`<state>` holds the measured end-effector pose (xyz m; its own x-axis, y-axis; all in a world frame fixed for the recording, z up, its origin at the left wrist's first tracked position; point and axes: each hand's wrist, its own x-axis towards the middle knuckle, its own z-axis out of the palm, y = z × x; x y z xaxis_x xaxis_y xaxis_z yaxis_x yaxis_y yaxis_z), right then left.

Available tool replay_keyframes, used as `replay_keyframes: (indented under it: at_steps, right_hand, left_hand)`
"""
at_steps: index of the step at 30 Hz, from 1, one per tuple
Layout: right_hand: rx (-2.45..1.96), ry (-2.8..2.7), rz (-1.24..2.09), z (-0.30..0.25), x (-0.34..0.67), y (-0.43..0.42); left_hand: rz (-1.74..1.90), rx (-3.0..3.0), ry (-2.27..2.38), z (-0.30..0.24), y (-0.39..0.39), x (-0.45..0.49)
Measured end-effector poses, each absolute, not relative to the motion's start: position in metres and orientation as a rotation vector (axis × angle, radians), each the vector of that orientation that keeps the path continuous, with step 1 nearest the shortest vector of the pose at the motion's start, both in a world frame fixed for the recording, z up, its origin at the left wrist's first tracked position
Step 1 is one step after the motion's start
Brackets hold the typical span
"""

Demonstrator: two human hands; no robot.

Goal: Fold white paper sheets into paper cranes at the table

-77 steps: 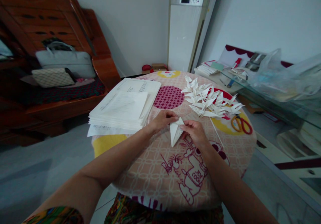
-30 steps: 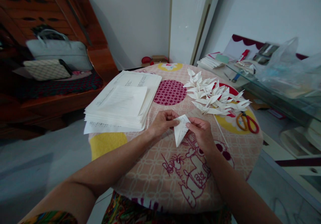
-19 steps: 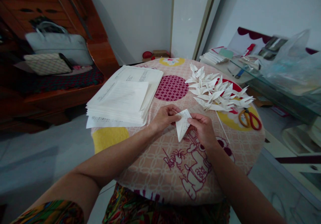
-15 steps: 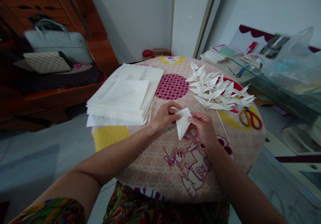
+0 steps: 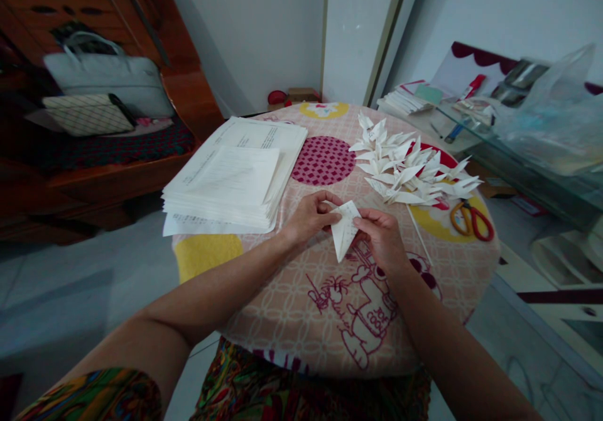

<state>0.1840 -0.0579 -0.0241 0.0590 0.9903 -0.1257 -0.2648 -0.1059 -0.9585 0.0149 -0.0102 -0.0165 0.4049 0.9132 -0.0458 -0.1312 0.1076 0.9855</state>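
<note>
The left hand (image 5: 311, 218) pinches the left edge of a small, kite-shaped piece of folded white paper (image 5: 343, 232) with dark print, its thumb on the front face and its fingers bent behind. The right hand (image 5: 381, 235) pinches the opposite edge between thumb and index finger; its other fingers are partly hidden, so I cannot tell how they lie. The paper is between both hands, narrow tip towards the person, over a round table covered with a pink patterned cloth (image 5: 282, 317); whether it touches the cloth is unclear. Left of it lies a thick stack of white printed sheets (image 5: 198, 185), topped by smaller white sheets (image 5: 240, 176). Beyond the right hand are a heap of pointed white folded-paper figures (image 5: 409, 173), a thin white stick (image 5: 419, 235) and scissors with yellow-orange and red handles (image 5: 481, 225)
</note>
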Motion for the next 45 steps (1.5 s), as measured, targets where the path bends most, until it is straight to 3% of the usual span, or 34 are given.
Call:
replay_keyframes:
  at_steps: [31,45]
  right_hand:
    - [-1.115,-0.914,1.215,-0.022,0.182,-0.061]
    - [-1.167,-1.283,0.756,-0.018,0.184,-0.068]
  left_hand:
    - [0.982,1.151,0.834,-0.011,-0.016,0.018]
    - [0.998,1.179,0.834,-0.006,-0.022,0.017]
